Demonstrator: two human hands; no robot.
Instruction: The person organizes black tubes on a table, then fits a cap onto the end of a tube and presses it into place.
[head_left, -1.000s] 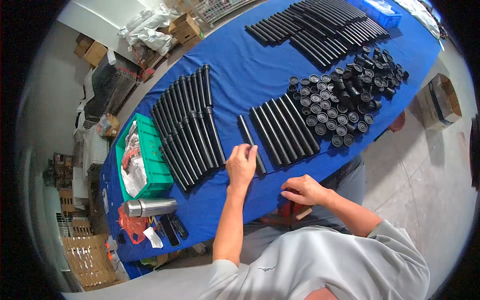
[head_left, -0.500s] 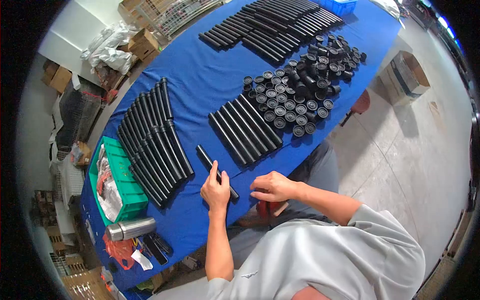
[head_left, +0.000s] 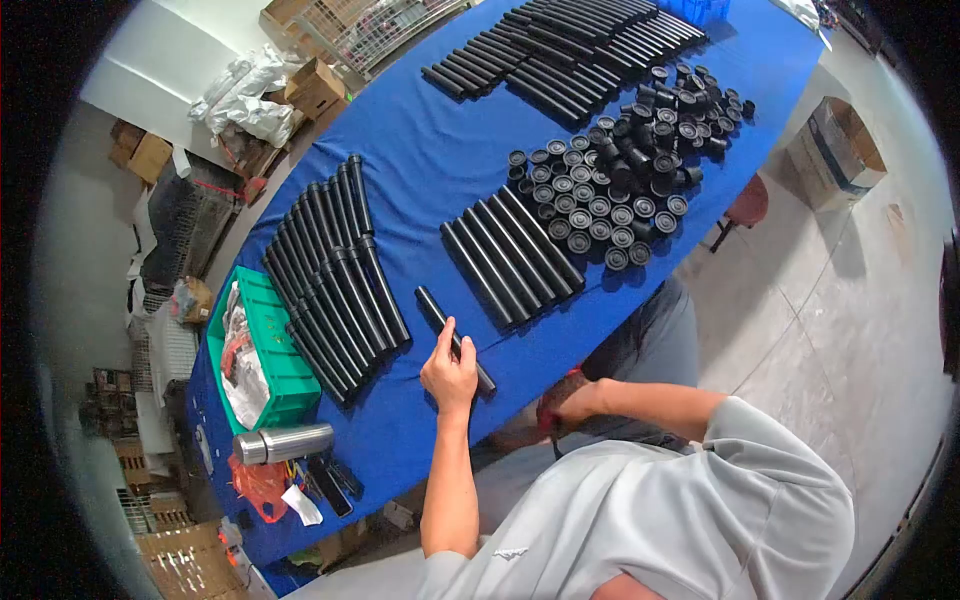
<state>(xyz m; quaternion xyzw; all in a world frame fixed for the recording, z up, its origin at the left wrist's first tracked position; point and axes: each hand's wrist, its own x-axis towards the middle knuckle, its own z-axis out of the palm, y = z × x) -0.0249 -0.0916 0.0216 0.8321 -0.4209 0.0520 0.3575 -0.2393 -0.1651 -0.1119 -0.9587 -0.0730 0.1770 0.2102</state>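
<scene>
A single black tube [head_left: 430, 308] lies slanted on the blue tablecloth near the front edge. My left hand [head_left: 450, 375] is over its lower part, with thumb and fingers on either side of it. Below the table edge, by my lap, my right hand [head_left: 577, 402] is in shadow against a red object [head_left: 553, 405] whose kind I cannot make out. The fingers of that hand are mostly hidden. Beyond the single tube, several black tubes [head_left: 512, 262] lie side by side. Round black caps [head_left: 600, 210] cluster to their right.
Tubes with fitted ends [head_left: 335, 285] lie in rows at left. A green crate [head_left: 290, 385] holds wrapped material, near a steel flask [head_left: 285, 443], a red bag [head_left: 262, 487] and a phone [head_left: 330, 485]. More tubes [head_left: 560, 55] are stacked at the far end. A carton [head_left: 835, 160] stands on the floor.
My right hand has drawn back from above the table edge to the red object by my lap. My left hand stays at the single tube. The whole view has shifted slightly.
</scene>
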